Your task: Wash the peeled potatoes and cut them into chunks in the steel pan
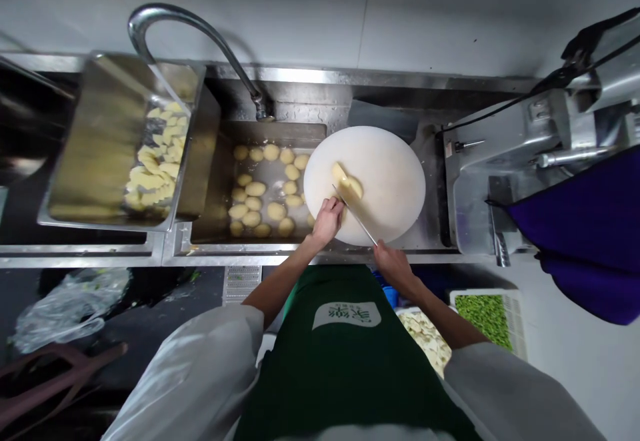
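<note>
My right hand [393,266] is wrapped round the handle of a knife [361,223], whose blade slants up and left over a round white cutting board [395,181]. With its fingers curled, my left hand [329,218] presses on a peeled potato at the board's near left, right beside the blade; most of that potato is hidden by the hand and the knife. Just beyond the blade lie a cut potato piece [340,173] and another potato piece [355,186], touching each other.
Left of the board, a sink [210,188] holds several peeled potatoes [276,211]. A deep metal pan [95,141] with potato slices [157,168] stands further left, under a curved faucet [200,21]. A machine [480,181] and purple cloth [585,228] are at the right.
</note>
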`<state>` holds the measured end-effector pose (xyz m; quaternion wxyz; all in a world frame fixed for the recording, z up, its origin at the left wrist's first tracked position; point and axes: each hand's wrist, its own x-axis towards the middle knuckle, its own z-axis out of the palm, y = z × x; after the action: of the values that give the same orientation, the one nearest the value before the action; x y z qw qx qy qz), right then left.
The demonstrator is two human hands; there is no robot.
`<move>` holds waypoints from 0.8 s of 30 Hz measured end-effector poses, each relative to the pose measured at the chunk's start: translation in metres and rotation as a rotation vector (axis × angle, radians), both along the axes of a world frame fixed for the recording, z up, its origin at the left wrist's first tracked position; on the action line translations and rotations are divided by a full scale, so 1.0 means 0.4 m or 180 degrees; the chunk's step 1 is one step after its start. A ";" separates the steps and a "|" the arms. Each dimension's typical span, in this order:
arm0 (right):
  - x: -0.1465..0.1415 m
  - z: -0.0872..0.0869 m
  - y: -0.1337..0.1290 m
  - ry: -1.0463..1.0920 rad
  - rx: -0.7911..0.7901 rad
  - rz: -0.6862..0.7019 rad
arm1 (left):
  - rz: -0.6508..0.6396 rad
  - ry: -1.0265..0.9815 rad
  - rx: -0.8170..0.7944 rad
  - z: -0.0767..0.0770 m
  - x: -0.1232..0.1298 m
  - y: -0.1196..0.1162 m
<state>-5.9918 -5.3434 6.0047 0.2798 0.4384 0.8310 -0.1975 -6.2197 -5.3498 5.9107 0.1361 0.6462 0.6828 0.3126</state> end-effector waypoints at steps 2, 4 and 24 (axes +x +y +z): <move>-0.004 0.002 0.004 -0.0021 -0.0049 0.0008 | 0.0041 -0.0065 -0.0020 -0.003 0.002 -0.004; -0.005 0.004 0.009 0.0018 -0.0005 0.0037 | 0.0086 -0.0117 -0.0005 -0.006 0.003 -0.007; -0.018 0.027 0.018 -0.0031 0.0123 0.0166 | 0.0157 -0.0261 0.0083 -0.035 0.009 -0.037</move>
<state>-5.9990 -5.3363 6.0157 0.2804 0.4228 0.8444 -0.1719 -6.2161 -5.3648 5.8969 0.1477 0.6175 0.6882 0.3510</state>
